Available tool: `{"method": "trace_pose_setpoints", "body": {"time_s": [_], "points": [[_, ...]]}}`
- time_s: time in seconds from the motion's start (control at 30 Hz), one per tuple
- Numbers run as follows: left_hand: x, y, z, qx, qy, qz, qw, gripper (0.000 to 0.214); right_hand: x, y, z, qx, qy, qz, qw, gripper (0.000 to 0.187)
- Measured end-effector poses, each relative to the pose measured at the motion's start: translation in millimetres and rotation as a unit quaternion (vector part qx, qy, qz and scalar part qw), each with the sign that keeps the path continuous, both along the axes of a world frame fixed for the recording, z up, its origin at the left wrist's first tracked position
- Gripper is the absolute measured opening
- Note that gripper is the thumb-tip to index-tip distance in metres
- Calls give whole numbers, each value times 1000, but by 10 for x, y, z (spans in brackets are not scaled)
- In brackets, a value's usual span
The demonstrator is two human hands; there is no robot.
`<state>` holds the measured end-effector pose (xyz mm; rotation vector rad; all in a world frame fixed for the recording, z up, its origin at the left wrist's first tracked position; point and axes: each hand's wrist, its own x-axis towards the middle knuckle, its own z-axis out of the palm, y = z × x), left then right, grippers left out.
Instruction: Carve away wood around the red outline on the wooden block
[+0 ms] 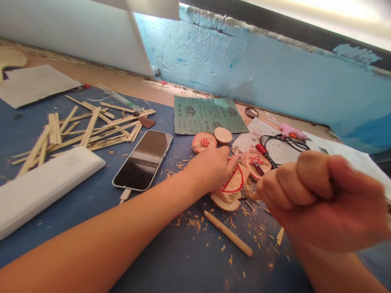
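Observation:
My left hand (212, 167) is closed on a round wooden slice (233, 184) with a red outline drawn on it, holding it tilted on top of another wooden slice (225, 202). My right hand (317, 199) is clenched in a fist close to the camera, gripping a thin dark-tipped carving tool (244, 198) whose tip points at the slice's lower edge. Wood shavings (195, 221) lie scattered under both hands on the blue table (91, 203).
A phone (143, 159) lies left of my left hand, with a white case (42, 183) and a pile of wooden sticks (88, 128) further left. More carved slices (204, 141), green sandpaper (207, 114), a wooden dowel (228, 233), cables (284, 142) and a pink glue gun (291, 131) surround the work.

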<state>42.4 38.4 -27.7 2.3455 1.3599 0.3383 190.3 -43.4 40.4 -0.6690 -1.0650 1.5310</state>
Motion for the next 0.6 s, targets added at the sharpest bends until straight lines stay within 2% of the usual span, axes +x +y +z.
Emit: {"method": "trace_pose_setpoints", "body": {"time_s": [0.17,0.37,0.47,0.6], "points": [[-23,-54,31,1,2,4,1000,41,-22,12,-159,40,-39,33,998,39],[-46,-114,110,-9,8,4,1000,41,-31,19,-172,27,-18,43,999,16],[-39,-109,112,-11,10,11,1000,43,-41,12,-170,31,9,50,998,16],[-33,-97,87,-9,12,6,1000,43,-69,-11,-171,33,3,43,999,25]]}}
